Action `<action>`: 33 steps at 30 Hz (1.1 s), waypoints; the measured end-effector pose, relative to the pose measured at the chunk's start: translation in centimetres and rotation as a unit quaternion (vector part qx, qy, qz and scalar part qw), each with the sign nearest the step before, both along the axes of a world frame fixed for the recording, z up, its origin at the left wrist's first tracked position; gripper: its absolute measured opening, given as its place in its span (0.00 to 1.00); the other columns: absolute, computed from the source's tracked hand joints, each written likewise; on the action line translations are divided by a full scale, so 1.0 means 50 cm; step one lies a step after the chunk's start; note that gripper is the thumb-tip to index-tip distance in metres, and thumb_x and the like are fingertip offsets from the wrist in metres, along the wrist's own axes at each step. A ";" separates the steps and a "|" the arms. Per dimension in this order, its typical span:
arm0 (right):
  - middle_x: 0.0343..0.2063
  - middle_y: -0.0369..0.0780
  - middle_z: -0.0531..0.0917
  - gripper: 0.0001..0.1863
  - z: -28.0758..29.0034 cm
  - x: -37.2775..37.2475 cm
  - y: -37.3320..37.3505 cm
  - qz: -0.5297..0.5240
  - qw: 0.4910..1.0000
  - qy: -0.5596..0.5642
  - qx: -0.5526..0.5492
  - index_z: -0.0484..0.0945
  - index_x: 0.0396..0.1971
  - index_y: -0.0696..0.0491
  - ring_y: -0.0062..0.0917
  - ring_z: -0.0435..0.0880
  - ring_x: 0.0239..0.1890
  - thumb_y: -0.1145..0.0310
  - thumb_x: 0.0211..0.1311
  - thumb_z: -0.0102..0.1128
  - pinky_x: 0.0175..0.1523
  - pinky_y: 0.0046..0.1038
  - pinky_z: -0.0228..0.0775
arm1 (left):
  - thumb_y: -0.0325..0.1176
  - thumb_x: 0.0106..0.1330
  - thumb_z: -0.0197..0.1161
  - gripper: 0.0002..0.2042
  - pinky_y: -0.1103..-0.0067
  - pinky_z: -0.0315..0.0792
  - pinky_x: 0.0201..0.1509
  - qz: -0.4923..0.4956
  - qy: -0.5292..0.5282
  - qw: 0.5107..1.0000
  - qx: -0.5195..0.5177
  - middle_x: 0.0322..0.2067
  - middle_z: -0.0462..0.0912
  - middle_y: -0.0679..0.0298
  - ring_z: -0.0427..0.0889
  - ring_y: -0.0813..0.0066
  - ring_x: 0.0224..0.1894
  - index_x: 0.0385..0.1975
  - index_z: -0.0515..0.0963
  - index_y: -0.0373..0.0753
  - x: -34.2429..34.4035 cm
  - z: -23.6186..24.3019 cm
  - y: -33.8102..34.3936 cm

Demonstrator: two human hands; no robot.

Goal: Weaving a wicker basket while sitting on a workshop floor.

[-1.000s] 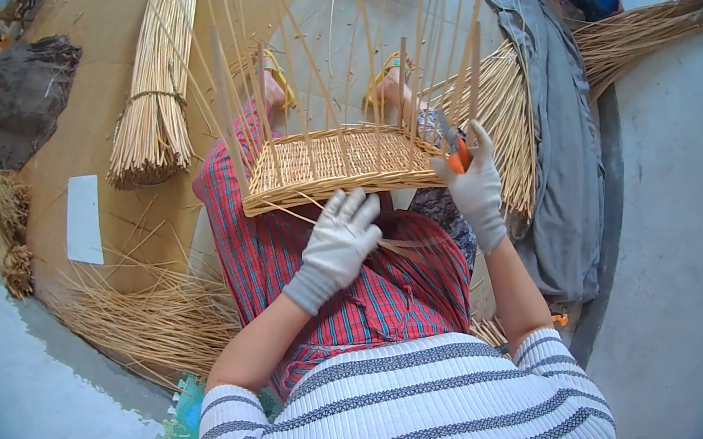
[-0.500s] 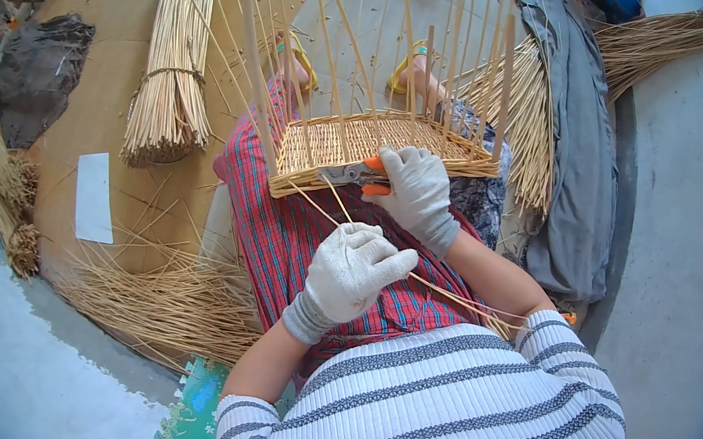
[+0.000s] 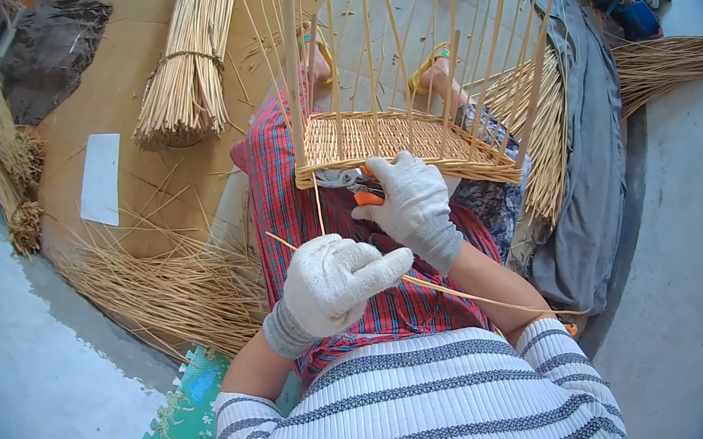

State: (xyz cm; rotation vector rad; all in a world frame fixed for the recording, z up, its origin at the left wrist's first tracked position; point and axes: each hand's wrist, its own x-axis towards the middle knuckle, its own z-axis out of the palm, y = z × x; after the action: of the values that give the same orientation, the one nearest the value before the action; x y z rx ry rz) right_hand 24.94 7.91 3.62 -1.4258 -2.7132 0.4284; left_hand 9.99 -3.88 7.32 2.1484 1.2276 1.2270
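Observation:
A woven wicker basket base (image 3: 398, 134) with tall upright stakes rests across my lap, tilted away from me. In my gloved right hand (image 3: 412, 202) is a pair of pruning shears (image 3: 363, 189) with orange handles, its metal jaws at the basket's near left corner. My gloved left hand (image 3: 329, 285) is closed on thin wicker strands (image 3: 488, 297) just nearer to me. One strand runs straight up from it to the basket rim by the jaws. Another pokes out to the left with a free tip, and a long end trails right over my right forearm.
Loose cut rods (image 3: 168, 290) are heaped at the left. A tied bundle of rods (image 3: 183, 77) lies beyond on brown sheeting. More rods (image 3: 541, 130) and a grey cloth (image 3: 594, 185) lie at the right. A green foam mat (image 3: 179, 432) is at lower left.
The basket sits further right in view. The shears have shifted toward its left corner. One strand that reached up to the rim now has a free tip pointing left of my left hand.

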 end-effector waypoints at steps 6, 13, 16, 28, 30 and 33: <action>0.34 0.45 0.80 0.31 0.004 -0.003 0.001 -0.004 0.999 -0.040 -0.037 0.79 0.43 0.47 0.42 0.83 0.37 0.48 0.38 0.78 0.41 0.41 0.74 | 0.24 0.46 0.61 0.25 0.75 0.69 0.25 0.023 0.043 0.999 -0.003 0.25 0.82 0.70 0.79 0.71 0.22 0.50 0.81 0.42 -0.004 0.038 -0.013; 0.37 0.43 0.80 0.29 -0.001 0.163 -0.002 -0.011 0.994 0.022 -0.108 0.79 0.46 0.45 0.39 0.83 0.40 0.54 0.41 0.79 0.44 0.38 0.77 | 0.32 0.77 0.49 0.17 0.75 0.76 0.42 0.490 -0.339 0.794 -0.123 0.42 0.81 0.59 0.81 0.76 0.38 0.62 0.70 0.37 -0.224 -0.114 -0.067; 0.38 0.42 0.81 0.31 -0.047 0.249 -0.007 -0.139 0.960 0.224 -0.091 0.78 0.48 0.50 0.33 0.83 0.41 0.62 0.41 0.82 0.48 0.32 0.76 | 0.31 0.75 0.50 0.19 0.72 0.74 0.56 0.721 -0.009 0.675 -0.155 0.52 0.79 0.53 0.81 0.66 0.50 0.65 0.67 0.37 -0.396 -0.326 -0.222; 0.34 0.31 0.75 0.17 -0.199 0.433 0.008 -0.480 0.645 0.584 -0.109 0.68 0.53 0.50 0.13 0.72 0.32 0.73 0.67 0.61 0.34 0.17 0.68 | 0.24 0.72 0.52 0.14 0.86 0.72 0.31 -0.004 -0.334 0.866 -0.372 0.45 0.83 0.61 0.75 0.84 0.27 0.54 0.77 0.35 0.207 -0.106 0.188; 0.37 0.33 0.75 0.18 -0.205 0.422 0.001 -0.415 0.710 0.567 -0.049 0.68 0.53 0.52 0.15 0.73 0.37 0.72 0.67 0.62 0.42 0.19 0.69 | 0.23 0.68 0.55 0.26 0.86 0.72 0.29 -0.066 -0.359 0.837 -0.408 0.54 0.78 0.59 0.82 0.80 0.34 0.67 0.62 0.37 0.316 -0.142 0.250; 0.38 0.33 0.75 0.19 -0.236 0.438 -0.009 -0.384 0.791 0.477 0.018 0.68 0.53 0.54 0.15 0.73 0.39 0.71 0.66 0.63 0.46 0.20 0.69 | 0.21 0.65 0.55 0.31 0.85 0.74 0.28 -0.071 -0.392 0.781 -0.481 0.54 0.75 0.58 0.85 0.71 0.39 0.70 0.56 0.38 0.442 -0.182 0.353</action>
State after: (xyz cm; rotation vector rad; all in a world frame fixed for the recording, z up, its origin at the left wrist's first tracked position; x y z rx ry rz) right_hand 46.85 7.49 -8.17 -1.5355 -1.2283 0.7371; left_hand 32.10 13.75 -1.78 0.8095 0.9344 0.9232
